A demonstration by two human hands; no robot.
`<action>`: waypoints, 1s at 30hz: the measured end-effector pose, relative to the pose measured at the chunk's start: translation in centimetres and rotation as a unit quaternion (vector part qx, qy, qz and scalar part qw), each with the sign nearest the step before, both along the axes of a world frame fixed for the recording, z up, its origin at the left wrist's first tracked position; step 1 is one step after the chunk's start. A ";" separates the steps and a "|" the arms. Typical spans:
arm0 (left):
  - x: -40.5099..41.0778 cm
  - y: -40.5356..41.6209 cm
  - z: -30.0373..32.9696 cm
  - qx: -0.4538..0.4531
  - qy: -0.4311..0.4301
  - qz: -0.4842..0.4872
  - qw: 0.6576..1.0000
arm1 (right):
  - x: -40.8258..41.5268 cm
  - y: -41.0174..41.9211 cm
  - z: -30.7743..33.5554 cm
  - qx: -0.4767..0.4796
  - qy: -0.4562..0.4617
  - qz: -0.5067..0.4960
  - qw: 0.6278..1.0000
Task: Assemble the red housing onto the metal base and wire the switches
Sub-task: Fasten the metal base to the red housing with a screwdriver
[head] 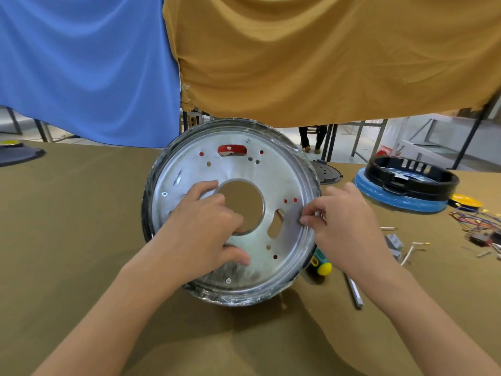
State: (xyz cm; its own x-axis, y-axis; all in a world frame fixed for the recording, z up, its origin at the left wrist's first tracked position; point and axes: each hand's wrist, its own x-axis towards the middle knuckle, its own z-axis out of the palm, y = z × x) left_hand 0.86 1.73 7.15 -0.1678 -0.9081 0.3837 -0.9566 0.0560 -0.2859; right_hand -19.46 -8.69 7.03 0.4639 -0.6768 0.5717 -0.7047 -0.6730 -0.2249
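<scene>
A round metal base lies face up on the table, tilted toward me, with a large centre hole and several small holes. Red housing shows through a slot and the small holes beneath it. My left hand grips the base, fingers hooked into the centre hole and thumb pressed on the plate. My right hand pinches a small screw at the base's right rim. A bundle of coloured wires with switches lies at the far right.
A green and yellow screwdriver lies just right of the base, with a grey rod near it. A black ring on a blue ring stands at the back right. Small grey parts and white sleeved leads are scattered right. Blue and mustard cloths hang behind.
</scene>
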 end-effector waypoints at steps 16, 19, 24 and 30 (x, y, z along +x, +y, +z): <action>-0.1 -0.1 0.0 0.006 0.011 0.003 1.000 | 0.6 0.6 0.1 -0.005 -0.014 -0.045 0.999; -0.3 -0.1 -0.1 0.004 0.008 -0.001 1.000 | 0.8 0.6 0.0 -0.034 0.010 -0.071 0.997; -0.1 -0.2 -0.1 0.005 0.010 0.004 1.000 | 0.9 -0.1 0.8 -0.016 0.055 -0.042 0.998; 1.1 0.3 0.6 0.087 0.150 -0.019 0.985 | 2.3 -1.2 4.1 0.020 0.171 -0.027 0.985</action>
State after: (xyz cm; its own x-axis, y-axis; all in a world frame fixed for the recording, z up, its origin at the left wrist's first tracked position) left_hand 1.92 2.01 7.75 -0.1054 -0.9599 0.2596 -0.9929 0.1163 0.0267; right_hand -17.14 -9.85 11.16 0.5868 -0.7249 0.3609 -0.7786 -0.6275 0.0056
